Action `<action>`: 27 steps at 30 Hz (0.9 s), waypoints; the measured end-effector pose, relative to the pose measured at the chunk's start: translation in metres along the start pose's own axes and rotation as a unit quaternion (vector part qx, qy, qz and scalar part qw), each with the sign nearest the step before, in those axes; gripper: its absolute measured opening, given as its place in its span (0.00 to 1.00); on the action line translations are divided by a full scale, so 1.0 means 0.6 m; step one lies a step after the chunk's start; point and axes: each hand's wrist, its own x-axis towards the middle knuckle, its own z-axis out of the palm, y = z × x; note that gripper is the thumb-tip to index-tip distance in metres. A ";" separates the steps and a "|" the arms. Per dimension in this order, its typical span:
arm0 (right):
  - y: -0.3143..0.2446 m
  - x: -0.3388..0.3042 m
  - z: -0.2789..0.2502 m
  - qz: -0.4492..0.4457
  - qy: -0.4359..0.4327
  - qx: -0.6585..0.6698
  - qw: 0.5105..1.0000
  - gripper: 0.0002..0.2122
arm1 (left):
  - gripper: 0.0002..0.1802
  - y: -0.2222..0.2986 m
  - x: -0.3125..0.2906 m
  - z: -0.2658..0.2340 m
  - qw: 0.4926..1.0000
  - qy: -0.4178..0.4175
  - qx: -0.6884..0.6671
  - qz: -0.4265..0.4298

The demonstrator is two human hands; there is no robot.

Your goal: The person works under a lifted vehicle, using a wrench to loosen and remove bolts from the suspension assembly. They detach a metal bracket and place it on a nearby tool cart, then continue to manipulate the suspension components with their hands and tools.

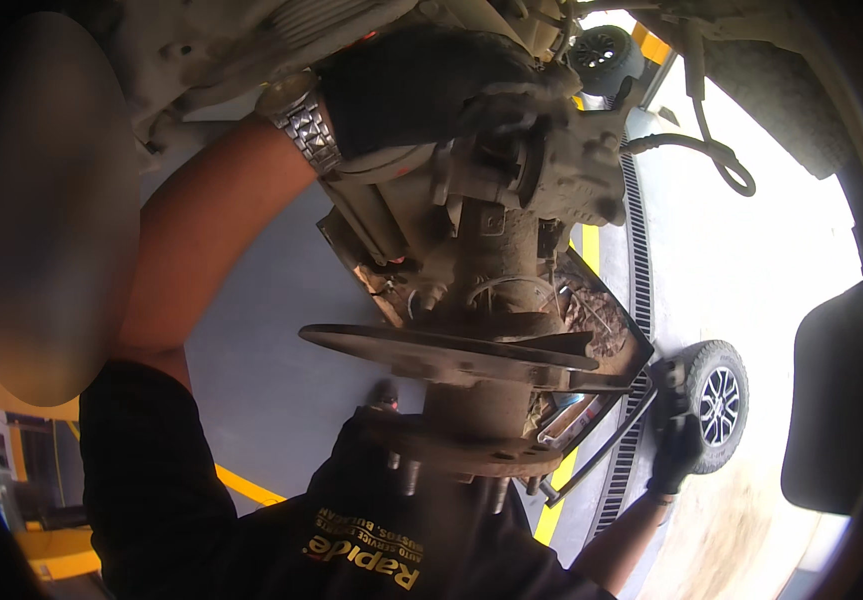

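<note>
My left hand point(421, 85), in a black glove, reaches up to the dusty brake caliper point(586, 165); its fingers are lost behind dark parts. Below the caliper the brake disc point(451, 352) shows edge-on, rusty and dusty. Under it is the hub flange point(471, 458) with several wheel studs pointing down. My right hand point(677, 440), also gloved in black, is out at the lower right in front of a wheel point(719, 405). Its fingers look curled around something dark that I cannot make out. A dark bar point(601, 450) runs close beside it.
A black-edged tray point(641, 350) with brown, crumpled contents sits below the hub. A loose hose point(731, 165) hangs at the upper right. Another wheel point(599, 55) stands far off. A floor grate point(634, 240) and yellow lines cross the floor. A blurred, rounded object point(46, 210) blocks the left.
</note>
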 end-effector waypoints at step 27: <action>-0.506 0.379 0.041 -0.237 -0.422 0.315 0.817 0.15 | 0.20 -0.050 -0.044 0.001 0.994 0.010 -0.085 0.066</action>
